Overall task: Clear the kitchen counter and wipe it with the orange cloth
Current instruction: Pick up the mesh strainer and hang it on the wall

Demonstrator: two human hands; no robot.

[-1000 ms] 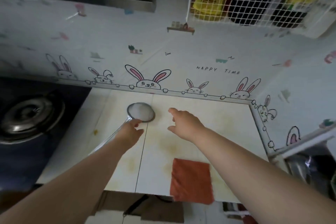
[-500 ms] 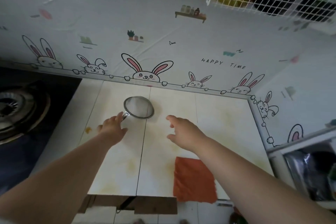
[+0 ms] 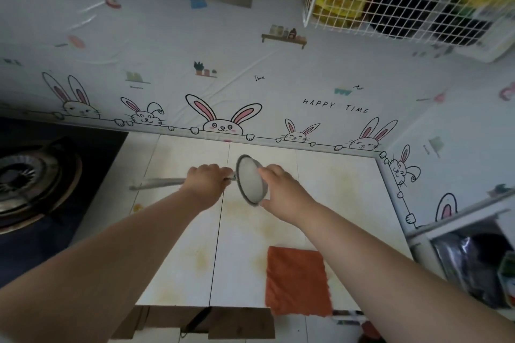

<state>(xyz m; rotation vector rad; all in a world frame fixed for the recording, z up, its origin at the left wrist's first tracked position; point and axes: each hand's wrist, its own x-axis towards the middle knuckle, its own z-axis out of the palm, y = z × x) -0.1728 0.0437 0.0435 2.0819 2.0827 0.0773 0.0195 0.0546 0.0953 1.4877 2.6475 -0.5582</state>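
Both hands grip the tilted mesh strainer [image 3: 250, 179]: left hand [image 3: 207, 182] on handle, right hand [image 3: 284, 192] on rim.

Open white tiled worktop [image 3: 334, 189] right of the round metal mesh strainer [image 3: 250, 179], which both hands hold over the far middle. Flat orange cloth [image 3: 297, 282] lies at the near edge; black gas stove [image 3: 36, 178] blocks the left.

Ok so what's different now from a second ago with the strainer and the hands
The strainer was lying on the counter; now it is tipped up on edge. The left hand closed on its handle, and the right hand moved in to grip the rim. The orange cloth stayed put.
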